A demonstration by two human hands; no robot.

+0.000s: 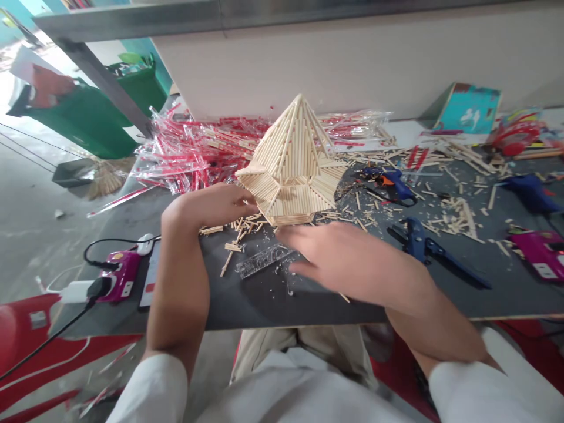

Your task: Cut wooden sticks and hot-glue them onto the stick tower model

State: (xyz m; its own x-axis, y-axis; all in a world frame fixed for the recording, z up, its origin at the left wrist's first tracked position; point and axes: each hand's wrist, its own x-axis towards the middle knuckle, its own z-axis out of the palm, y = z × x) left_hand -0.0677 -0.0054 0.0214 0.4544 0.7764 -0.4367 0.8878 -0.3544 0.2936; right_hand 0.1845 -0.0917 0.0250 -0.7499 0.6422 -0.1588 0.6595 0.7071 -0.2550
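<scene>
White sleeves [150, 393] lie nearest; beyond them, a dark workbench [264, 302] carries a peaked model of glued wooden sticks [291, 170] at its far middle; behind the model spreads a heap of red-striped plastic packets [198, 153], and well left of it stands a green wheelie bin [88, 123]; the model's sloped panels look filled in, though its hidden far side cannot be judged; the left hand [211, 205] lies against the model's lower edge, its grip unclear; the right hand [335, 252], blurred, spreads open just before the model; right of the model lies a blue glue gun [392, 185]; in front, a clear ruler [264, 261] and loose sticks [238, 232] lie scattered.
</scene>
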